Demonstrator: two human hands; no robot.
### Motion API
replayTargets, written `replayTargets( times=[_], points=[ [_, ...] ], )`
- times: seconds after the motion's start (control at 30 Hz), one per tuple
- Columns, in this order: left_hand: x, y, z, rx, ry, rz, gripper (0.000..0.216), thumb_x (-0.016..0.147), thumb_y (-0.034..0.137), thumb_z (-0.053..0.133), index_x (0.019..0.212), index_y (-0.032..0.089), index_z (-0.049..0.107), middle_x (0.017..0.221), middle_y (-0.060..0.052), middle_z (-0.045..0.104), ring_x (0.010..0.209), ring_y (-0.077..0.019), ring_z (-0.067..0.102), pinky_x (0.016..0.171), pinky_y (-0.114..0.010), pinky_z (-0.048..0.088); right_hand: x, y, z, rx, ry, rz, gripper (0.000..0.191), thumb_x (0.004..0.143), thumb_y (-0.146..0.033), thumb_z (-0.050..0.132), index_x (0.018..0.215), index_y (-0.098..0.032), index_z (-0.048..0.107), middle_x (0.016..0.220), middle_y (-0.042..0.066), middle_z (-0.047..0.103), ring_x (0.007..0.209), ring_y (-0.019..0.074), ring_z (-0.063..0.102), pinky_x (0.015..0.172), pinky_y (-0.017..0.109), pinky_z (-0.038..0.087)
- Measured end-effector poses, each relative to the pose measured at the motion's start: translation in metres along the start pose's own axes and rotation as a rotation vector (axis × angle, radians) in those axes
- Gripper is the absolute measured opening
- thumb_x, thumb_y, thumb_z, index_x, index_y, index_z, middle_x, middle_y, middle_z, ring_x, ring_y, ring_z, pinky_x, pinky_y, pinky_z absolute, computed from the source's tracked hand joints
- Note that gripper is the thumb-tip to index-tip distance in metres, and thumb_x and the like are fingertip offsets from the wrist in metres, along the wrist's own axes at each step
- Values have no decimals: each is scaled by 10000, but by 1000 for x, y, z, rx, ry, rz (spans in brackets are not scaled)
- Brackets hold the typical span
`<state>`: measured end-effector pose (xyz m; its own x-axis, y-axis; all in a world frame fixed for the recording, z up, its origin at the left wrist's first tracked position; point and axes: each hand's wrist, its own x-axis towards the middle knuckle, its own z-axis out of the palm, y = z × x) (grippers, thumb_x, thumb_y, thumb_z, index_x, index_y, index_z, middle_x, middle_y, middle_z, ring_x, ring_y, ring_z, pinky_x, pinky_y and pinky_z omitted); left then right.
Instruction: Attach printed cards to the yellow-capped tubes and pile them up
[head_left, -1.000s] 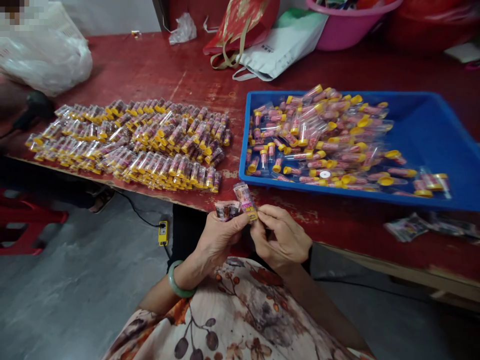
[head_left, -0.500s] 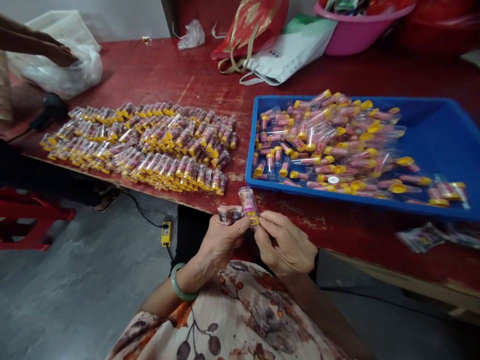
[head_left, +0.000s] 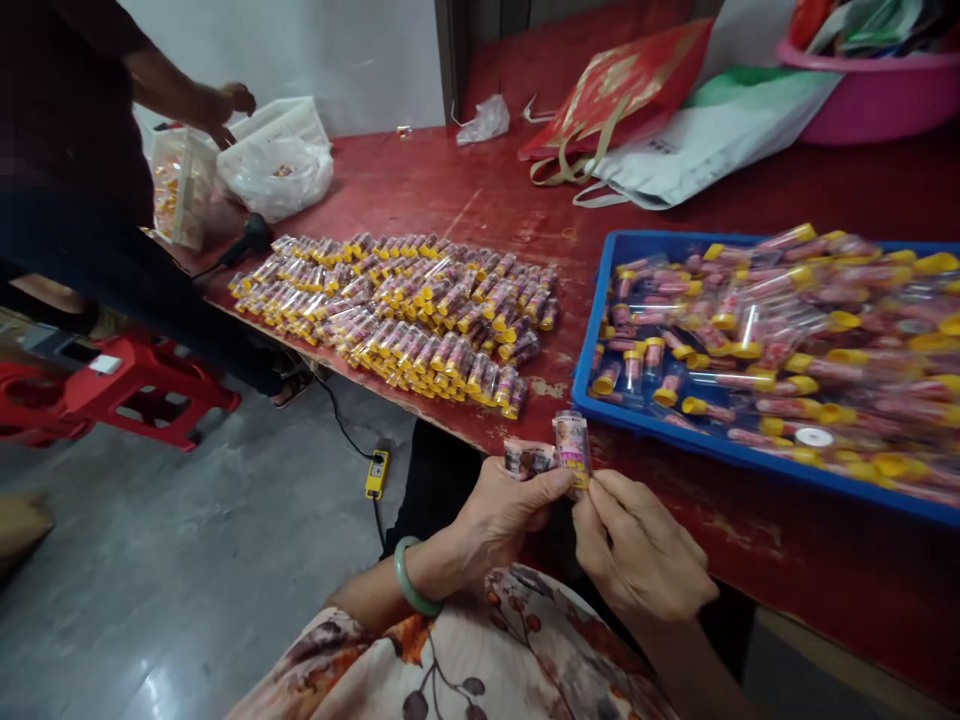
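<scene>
My left hand [head_left: 491,515], with a green bangle at its wrist, is closed on a small printed tube [head_left: 571,443] with a yellow end, held upright with that end down. Its thumb presses on the tube's lower part. A printed piece like a wrapper or sleeve [head_left: 528,457] sticks out of the same hand, to the left of the tube. My right hand [head_left: 645,545] pinches the tube's yellow lower end from the right. Both hands are in front of the table's edge, between a pile of wrapped yellow-capped tubes [head_left: 450,350] and a blue tray [head_left: 600,395].
Clear tubes with pink contents and yellow caps [head_left: 787,360] fill the tray. At the far left a person's hand [head_left: 225,105] is over white baskets [head_left: 289,125] and a plastic bag [head_left: 277,180]. A hair dryer [head_left: 251,238], bags [head_left: 720,130] and a pink basin [head_left: 885,100] stand on the red table [head_left: 390,190].
The view has swung left, so everything appears farther right. The other person's hands have come up out of the plastic bag. My hands keep the same grip on the tube.
</scene>
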<state>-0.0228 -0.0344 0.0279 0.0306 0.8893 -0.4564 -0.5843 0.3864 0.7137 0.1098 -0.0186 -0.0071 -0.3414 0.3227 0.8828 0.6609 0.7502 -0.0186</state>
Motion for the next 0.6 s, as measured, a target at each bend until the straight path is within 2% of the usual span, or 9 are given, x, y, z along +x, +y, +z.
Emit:
replayTargets(
  times=[0.1,0.2,0.27,0.33,0.4,0.5,0.6],
  points=[
    [-1,7,-6,38,47,17,515,491,455,884,615,160,481,487,89,328,412,-23,191,410,-249,92,9,-4,2,124,-22,102,218,775,-59,713,942,-179,641,893,53,707,805,205,699,695,286,588],
    [1,31,-28,155,165,130,469,516,443,873,653,152,532,494,83,349,420,-31,200,417,-242,107,17,-5,-2,260,-50,231,309,777,-146,745,1064,-179,635,990,84,694,786,202,690,633,283,583],
    [6,62,-52,280,287,294,436,531,434,863,698,141,588,507,69,385,446,-45,241,434,-237,148,17,-1,-7,281,-50,286,331,777,-161,749,1089,-165,636,998,98,688,755,204,681,632,305,574],
    [12,104,-81,436,390,490,401,533,386,861,741,131,631,561,41,455,505,-66,313,474,-234,203,13,4,-11,301,-48,325,274,783,-139,735,1044,-165,654,965,86,689,731,196,672,638,311,565],
    [18,150,-110,633,453,644,334,535,326,847,676,142,606,603,29,485,561,-81,351,512,-239,229,6,10,-12,339,-55,351,203,787,-110,721,973,-171,666,928,67,688,720,182,667,643,296,559],
    [30,207,-139,1045,600,632,378,540,218,808,494,167,436,505,64,334,545,-76,264,518,-263,169,-3,13,-10,377,-71,377,158,786,-98,712,917,-172,663,897,51,682,706,167,661,654,285,554],
    [45,232,-148,1257,690,483,461,542,153,792,440,176,343,440,74,225,547,-76,236,526,-290,115,-3,13,-11,383,-92,390,140,797,-92,689,898,-179,648,881,42,672,715,166,658,665,290,558]
  ],
)
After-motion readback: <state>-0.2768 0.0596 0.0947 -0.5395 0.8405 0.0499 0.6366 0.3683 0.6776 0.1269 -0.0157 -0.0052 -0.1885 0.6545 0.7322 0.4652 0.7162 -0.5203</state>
